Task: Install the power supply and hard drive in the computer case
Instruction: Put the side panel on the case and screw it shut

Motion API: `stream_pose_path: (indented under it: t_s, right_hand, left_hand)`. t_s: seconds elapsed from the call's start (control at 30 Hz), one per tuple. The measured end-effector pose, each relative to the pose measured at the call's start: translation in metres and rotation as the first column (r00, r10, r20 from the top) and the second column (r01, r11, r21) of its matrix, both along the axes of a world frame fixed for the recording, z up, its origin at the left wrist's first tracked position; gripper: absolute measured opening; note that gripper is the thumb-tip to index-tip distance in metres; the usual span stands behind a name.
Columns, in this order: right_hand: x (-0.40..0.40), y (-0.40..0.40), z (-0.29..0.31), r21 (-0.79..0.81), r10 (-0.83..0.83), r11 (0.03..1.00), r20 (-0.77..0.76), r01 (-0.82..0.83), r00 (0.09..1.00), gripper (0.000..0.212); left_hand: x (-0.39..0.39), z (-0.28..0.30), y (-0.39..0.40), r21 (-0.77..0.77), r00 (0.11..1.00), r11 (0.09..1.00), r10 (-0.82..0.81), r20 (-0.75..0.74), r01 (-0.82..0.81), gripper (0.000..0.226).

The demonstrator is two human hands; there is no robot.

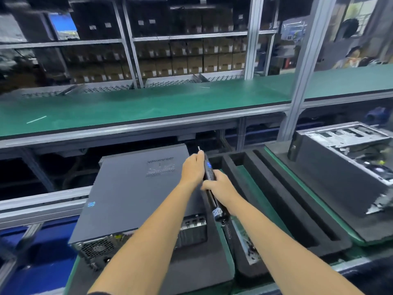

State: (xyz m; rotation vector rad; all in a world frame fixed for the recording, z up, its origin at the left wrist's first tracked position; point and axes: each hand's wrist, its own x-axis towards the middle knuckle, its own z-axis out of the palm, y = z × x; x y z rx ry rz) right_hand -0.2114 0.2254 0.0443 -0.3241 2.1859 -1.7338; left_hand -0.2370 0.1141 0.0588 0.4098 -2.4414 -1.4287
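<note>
A closed dark grey computer case (131,192) lies flat on a black foam pad, its rear panel with the power supply grille (96,249) facing me. Above its right edge both hands hold a black electric screwdriver (210,186) with a blue-lit display, its bit pointing away from me. My left hand (193,167) pinches the front end near the bit. My right hand (219,184) grips the middle of the body. A second computer case (348,158), open and showing its metal frame inside, stands at the right.
Black foam trays (276,201) with long slots lie between the two cases on the green conveyor mat. A green-topped shelf (148,107) runs across above the line. Metal posts (297,81) stand at the right. Racks of boxes fill the background, and a person is at the far right.
</note>
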Motion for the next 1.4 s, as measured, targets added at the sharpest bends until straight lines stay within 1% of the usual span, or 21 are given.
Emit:
stream_pose_path:
  t_s: [0.1, 0.13, 0.23, 0.27, 0.33, 0.4, 0.47, 0.53, 0.63, 0.7, 0.8, 0.93, 1.0, 1.13, 1.17, 1.27, 1.3, 1.37, 1.4]
  right_hand:
    - [-0.032, 0.004, -0.013, -0.006, 0.001, 1.000, 0.035, -0.001, 0.999, 0.039]
    - [-0.040, 0.005, -0.019, -0.006, 0.006, 1.000, 0.053, -0.005, 0.999, 0.039]
    - [-0.061, 0.003, -0.038, -0.012, 0.014, 1.000, 0.115, -0.013, 0.993, 0.027]
    - [-0.068, 0.001, -0.045, -0.011, 0.014, 1.000, 0.132, -0.013, 0.991, 0.026]
    - [-0.082, -0.002, -0.058, -0.001, 0.007, 1.000, 0.165, -0.007, 0.986, 0.023]
    - [-0.092, -0.007, -0.074, 0.019, -0.010, 1.000, 0.203, 0.006, 0.979, 0.020]
    - [-0.097, -0.012, -0.088, 0.058, -0.042, 0.998, 0.234, 0.029, 0.971, 0.024]
    - [-0.100, -0.017, -0.103, 0.092, -0.072, 0.994, 0.249, 0.051, 0.966, 0.026]
    - [-0.099, -0.022, -0.118, 0.108, -0.070, 0.993, 0.285, 0.041, 0.956, 0.023]
    - [-0.097, -0.025, -0.128, 0.096, -0.051, 0.995, 0.306, 0.023, 0.951, 0.024]
    - [-0.095, -0.031, -0.140, 0.101, -0.025, 0.995, 0.317, -0.007, 0.948, 0.027]
    - [-0.096, -0.035, -0.149, 0.116, -0.033, 0.993, 0.346, -0.007, 0.938, 0.020]
    - [-0.096, -0.037, -0.151, 0.098, -0.034, 0.995, 0.340, 0.001, 0.940, 0.017]
    - [-0.097, -0.043, -0.152, 0.106, -0.033, 0.994, 0.294, 0.002, 0.955, 0.014]
    - [-0.096, -0.044, -0.152, 0.107, -0.033, 0.994, 0.285, 0.003, 0.958, 0.014]
    - [-0.094, -0.047, -0.156, 0.104, -0.074, 0.993, 0.239, 0.050, 0.968, 0.011]
    - [-0.093, -0.046, -0.156, 0.157, -0.114, 0.984, 0.216, 0.081, 0.970, 0.009]
    - [-0.092, -0.045, -0.158, 0.307, -0.189, 0.943, 0.178, 0.128, 0.966, 0.019]
    - [-0.092, -0.045, -0.160, 0.289, -0.177, 0.950, 0.179, 0.120, 0.968, 0.019]
  left_hand:
    - [-0.030, -0.009, 0.005, -0.078, 1.000, 0.997, 0.024, -0.016, -0.026, 0.044]
    - [-0.036, -0.014, 0.006, -0.095, 0.999, 0.995, 0.041, -0.016, -0.042, 0.043]
    - [-0.057, -0.027, 0.008, -0.157, 0.997, 0.985, 0.073, 0.015, -0.070, 0.027]
    - [-0.063, -0.031, 0.007, -0.204, 0.998, 0.977, 0.063, 0.025, -0.057, 0.024]
    - [-0.076, -0.037, 0.005, -0.336, 0.997, 0.942, 0.005, 0.074, 0.020, 0.026]
    - [-0.087, -0.044, 0.003, -0.498, 0.979, 0.857, -0.036, 0.202, 0.134, 0.027]
    - [-0.093, -0.052, 0.002, -0.646, 0.937, 0.710, -0.056, 0.346, 0.281, 0.027]
    - [-0.099, -0.058, 0.003, -0.702, 0.879, 0.579, -0.056, 0.474, 0.415, 0.028]
    - [-0.105, -0.066, 0.008, -0.662, 0.761, 0.466, -0.038, 0.648, 0.587, 0.027]
    - [-0.109, -0.072, 0.010, -0.616, 0.691, 0.423, -0.035, 0.722, 0.665, 0.030]
    - [-0.112, -0.081, 0.009, -0.561, 0.618, 0.413, -0.007, 0.786, 0.718, 0.034]
    - [-0.114, -0.085, 0.011, -0.493, 0.531, 0.383, 0.006, 0.847, 0.781, 0.042]
    - [-0.115, -0.086, 0.011, -0.489, 0.523, 0.358, 0.001, 0.852, 0.795, 0.041]
    - [-0.116, -0.086, 0.011, -0.494, 0.523, 0.314, -0.010, 0.853, 0.811, 0.031]
    - [-0.116, -0.087, 0.011, -0.488, 0.521, 0.322, -0.018, 0.854, 0.811, 0.029]
    - [-0.114, -0.087, 0.010, -0.482, 0.538, 0.383, -0.048, 0.841, 0.788, 0.031]
    - [-0.114, -0.087, 0.010, -0.484, 0.545, 0.392, -0.054, 0.837, 0.782, 0.031]
    - [-0.113, -0.088, 0.010, -0.479, 0.540, 0.389, -0.060, 0.839, 0.787, 0.030]
    - [-0.113, -0.089, 0.010, -0.477, 0.535, 0.379, -0.056, 0.843, 0.793, 0.030]
